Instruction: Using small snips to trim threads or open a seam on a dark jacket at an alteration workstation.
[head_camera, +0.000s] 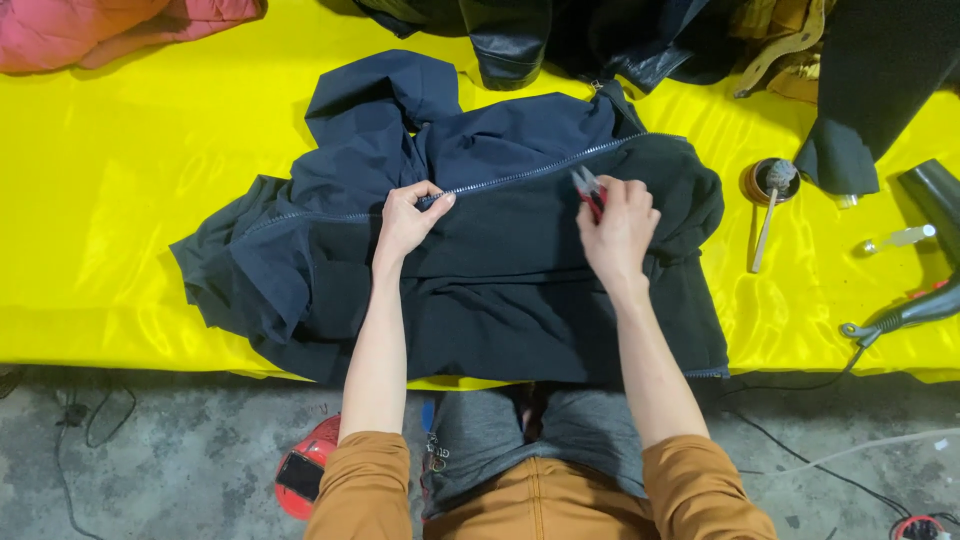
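A dark navy zip jacket (500, 270) lies spread on the yellow table cover (120, 190). Its zipper (530, 175) runs diagonally across the middle. My left hand (408, 218) pinches the fabric edge along the zipper near the jacket's centre. My right hand (620, 225) holds small red-handled thread snips (588, 188), their metal tips pointing at the zipper line a little to the right of my left hand.
A pink garment (90, 30) lies at the far left corner, dark jackets (560, 35) at the back. A small tin with a brush (770, 185), a small bottle (900, 238) and a black hair dryer (925, 250) sit at right. A red object (305, 480) rests on the concrete floor.
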